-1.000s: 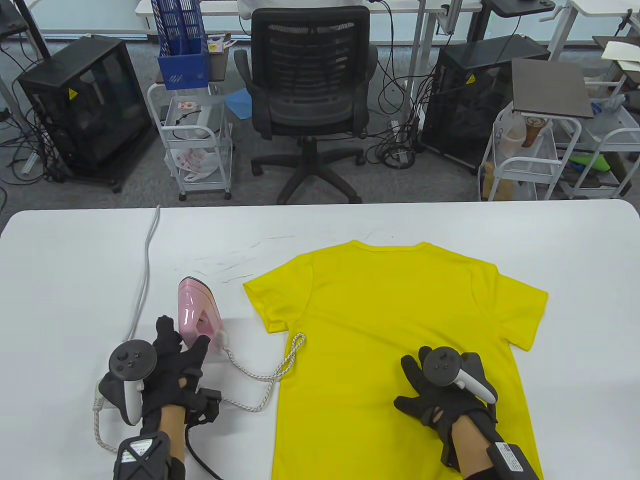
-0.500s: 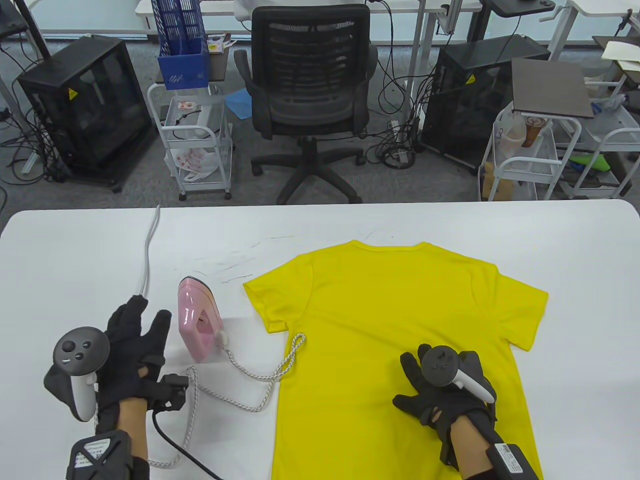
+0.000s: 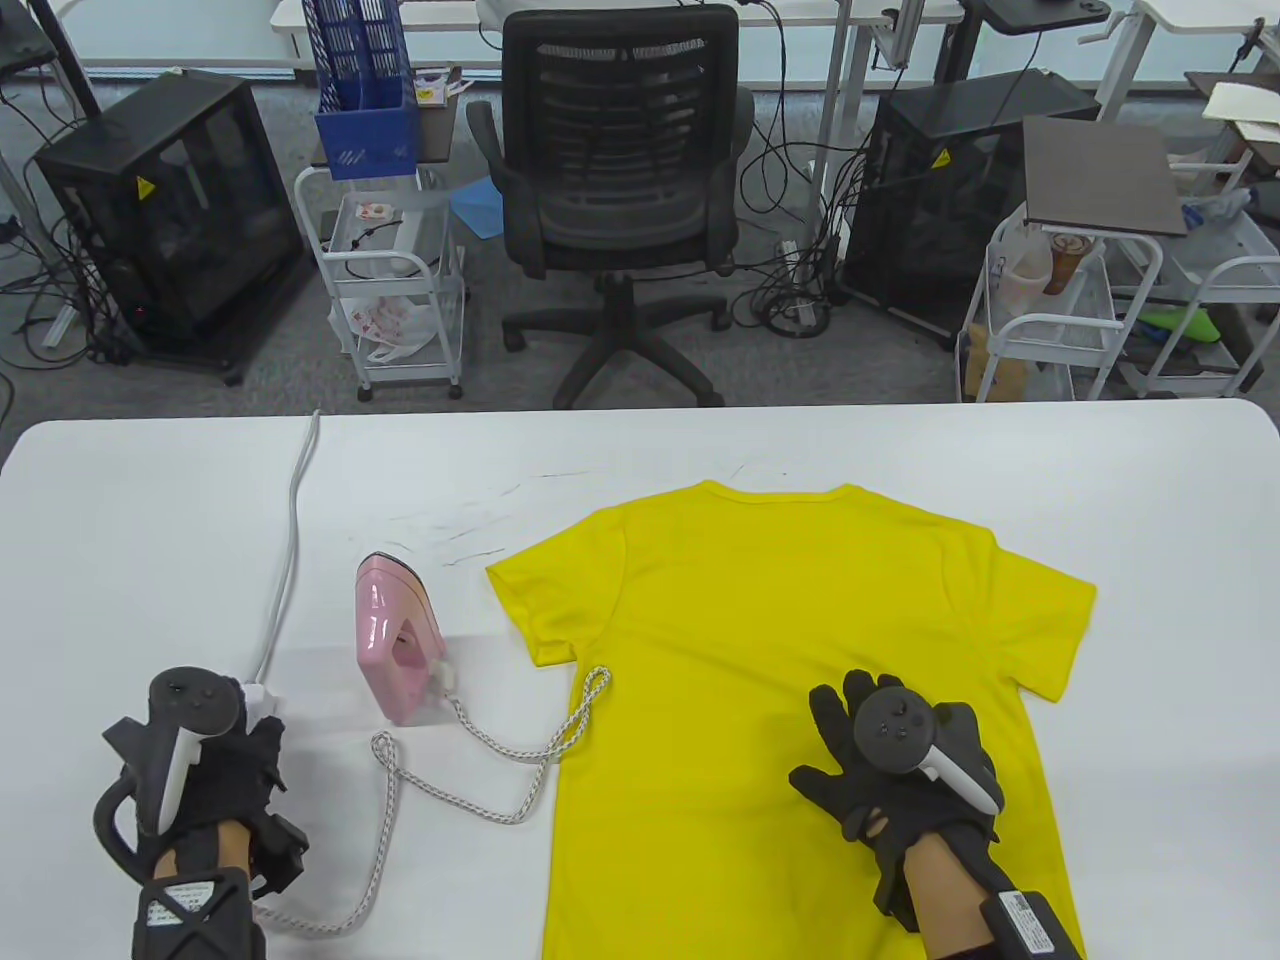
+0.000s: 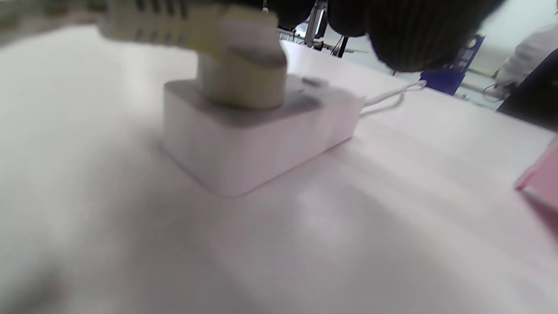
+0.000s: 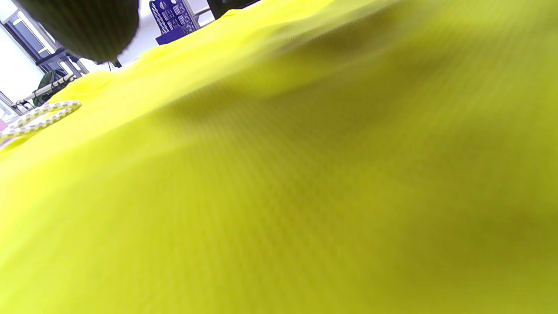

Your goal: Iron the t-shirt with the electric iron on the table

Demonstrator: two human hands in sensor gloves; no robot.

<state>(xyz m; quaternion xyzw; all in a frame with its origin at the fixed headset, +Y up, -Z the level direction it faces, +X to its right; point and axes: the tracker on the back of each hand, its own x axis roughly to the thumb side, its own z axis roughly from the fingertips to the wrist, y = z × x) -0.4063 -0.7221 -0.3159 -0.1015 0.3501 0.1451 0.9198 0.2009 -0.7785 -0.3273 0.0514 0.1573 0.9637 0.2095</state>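
Observation:
A yellow t-shirt (image 3: 760, 620) lies flat on the white table (image 3: 150, 540), right of middle; it fills the right wrist view (image 5: 305, 174). A pink iron (image 3: 395, 640) sits just left of the shirt's sleeve. Its braided cord (image 3: 470, 800) loops over the shirt's edge and runs toward my left wrist. My left hand (image 3: 240, 760) hangs over a white socket block (image 3: 256, 693). In the left wrist view a plug (image 4: 242, 83) sits in the block (image 4: 257, 135); my fingers (image 4: 392, 39) are above it, and the grip is unclear. My right hand (image 3: 860, 740) rests flat, fingers spread, on the shirt's lower part.
A grey cable (image 3: 290, 560) runs from the socket block to the table's far edge. A black office chair (image 3: 620, 150) and white carts (image 3: 400, 290) stand beyond that edge. The iron's edge shows in the left wrist view (image 4: 542, 183).
My left hand left the iron's side, swung out left, then came back over the socket block. The braided cord's near loop shifted. My right hand slid slightly on the shirt.

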